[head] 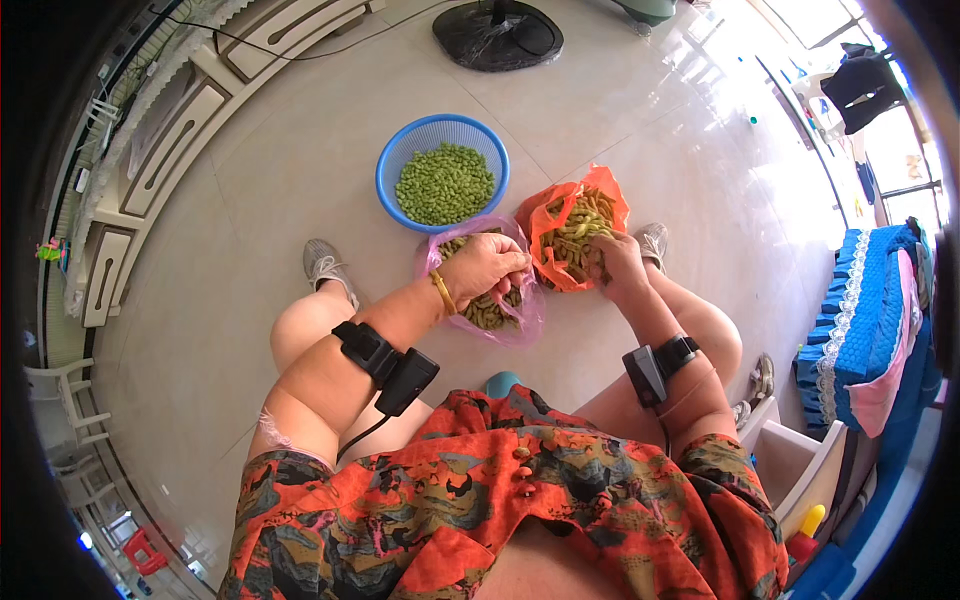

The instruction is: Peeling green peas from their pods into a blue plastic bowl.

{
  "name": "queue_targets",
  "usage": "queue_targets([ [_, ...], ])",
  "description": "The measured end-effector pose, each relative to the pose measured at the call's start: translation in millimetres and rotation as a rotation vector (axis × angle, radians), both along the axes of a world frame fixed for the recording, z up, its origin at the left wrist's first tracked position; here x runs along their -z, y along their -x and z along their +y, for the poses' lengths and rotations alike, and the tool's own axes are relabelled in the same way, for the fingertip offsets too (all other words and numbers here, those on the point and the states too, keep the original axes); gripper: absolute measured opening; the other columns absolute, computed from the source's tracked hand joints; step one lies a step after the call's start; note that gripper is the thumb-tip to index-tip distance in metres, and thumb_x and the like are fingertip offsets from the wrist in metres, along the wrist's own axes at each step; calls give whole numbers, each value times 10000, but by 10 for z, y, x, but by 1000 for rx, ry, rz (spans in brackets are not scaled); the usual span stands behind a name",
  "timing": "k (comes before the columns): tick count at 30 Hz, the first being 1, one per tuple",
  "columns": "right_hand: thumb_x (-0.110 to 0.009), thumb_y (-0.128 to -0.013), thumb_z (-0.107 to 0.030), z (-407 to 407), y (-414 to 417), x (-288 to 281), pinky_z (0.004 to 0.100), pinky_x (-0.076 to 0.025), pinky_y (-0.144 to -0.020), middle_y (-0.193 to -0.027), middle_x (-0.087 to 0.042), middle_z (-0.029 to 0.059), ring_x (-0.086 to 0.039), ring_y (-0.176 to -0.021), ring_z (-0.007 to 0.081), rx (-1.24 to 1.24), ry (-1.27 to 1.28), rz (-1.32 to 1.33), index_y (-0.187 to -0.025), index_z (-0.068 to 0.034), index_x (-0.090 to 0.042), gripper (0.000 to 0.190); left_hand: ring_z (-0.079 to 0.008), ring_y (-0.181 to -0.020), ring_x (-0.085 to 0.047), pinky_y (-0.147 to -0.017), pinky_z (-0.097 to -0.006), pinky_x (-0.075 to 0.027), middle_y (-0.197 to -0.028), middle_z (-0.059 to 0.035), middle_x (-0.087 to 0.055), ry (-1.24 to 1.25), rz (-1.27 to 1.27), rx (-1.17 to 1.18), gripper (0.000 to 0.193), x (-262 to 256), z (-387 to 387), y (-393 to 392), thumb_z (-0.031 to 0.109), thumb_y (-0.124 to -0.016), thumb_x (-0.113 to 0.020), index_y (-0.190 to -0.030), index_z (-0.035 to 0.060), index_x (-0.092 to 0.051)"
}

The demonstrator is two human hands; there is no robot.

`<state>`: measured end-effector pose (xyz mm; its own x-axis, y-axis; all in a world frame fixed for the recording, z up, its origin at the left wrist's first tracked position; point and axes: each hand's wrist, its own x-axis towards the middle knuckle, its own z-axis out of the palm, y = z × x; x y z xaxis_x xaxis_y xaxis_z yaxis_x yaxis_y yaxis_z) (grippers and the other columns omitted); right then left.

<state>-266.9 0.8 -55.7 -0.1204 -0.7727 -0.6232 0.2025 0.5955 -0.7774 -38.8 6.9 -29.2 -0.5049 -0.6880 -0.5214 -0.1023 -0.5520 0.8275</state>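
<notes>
Above an open pink plastic bag (530, 322) my left hand (487, 262) hangs with curled fingers, thumb close to the index finger. Whether anything is pinched there is too small to tell. Inside that bag lie brownish-green pods (487, 313), partly covered by the hand. My right hand (624, 264) reaches to the right side of an orange plastic bag (538, 225), its fingertips among the bean pods (581, 225) and partly hidden. Just beyond the bags stands a blue plastic basket (384, 196), holding a heap of shelled green beans (446, 184).
Shoes (324, 262) flank the bags on the tiled floor (247, 195). A black round base (497, 34) stands at the far side, with a cable (330, 57) running left. Drawers (176, 146) line the left. Blue quilted fabric (862, 322) and an open drawer (787, 450) are at right.
</notes>
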Motion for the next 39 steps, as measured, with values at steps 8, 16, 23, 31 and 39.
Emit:
queue_targets([
  [8,-554,-814,-111,51,-392,-111,239,-291,-331,-595,-476,7,-409,-396,102,-87,63,-157,-767,-54,-528,78,-45,-503,-472,-441,-183,-388,-632,15,-535,-5,-6,26,201,-21,56,-77,244,-844,-604,-752,71,-559],
  [16,-571,-826,-129,154,-983,-333,206,-282,-324,-599,-463,-13,-403,-402,64,-249,93,-51,-751,-74,-521,106,-58,-498,-476,-445,-194,-379,-624,6,-542,26,-16,68,227,-64,185,-198,266,-821,-644,-789,50,-582],
  [23,-535,-858,-163,107,-1115,-407,213,-295,-343,-642,-481,21,-423,-441,86,-335,43,-121,-777,-55,-508,138,-72,-503,-487,-455,-205,-395,-653,-21,-570,14,-34,-25,129,-18,217,-349,157,-839,-549,-789,44,-586],
  [31,-494,-855,-115,59,-962,-379,237,-293,-343,-633,-473,49,-411,-418,111,-435,26,-421,-805,-41,-493,90,-73,-518,-471,-449,-201,-354,-651,-2,-542,-36,112,-100,197,-86,118,-507,221,-867,-470,-792,66,-567],
  [39,-479,-819,-86,69,-921,-482,223,-311,-325,-606,-493,46,-429,-384,113,-493,9,-502,-796,-8,-535,99,-70,-514,-434,-454,-199,-331,-620,14,-490,10,197,-39,225,-128,86,-509,245,-884,-458,-753,78,-534],
])
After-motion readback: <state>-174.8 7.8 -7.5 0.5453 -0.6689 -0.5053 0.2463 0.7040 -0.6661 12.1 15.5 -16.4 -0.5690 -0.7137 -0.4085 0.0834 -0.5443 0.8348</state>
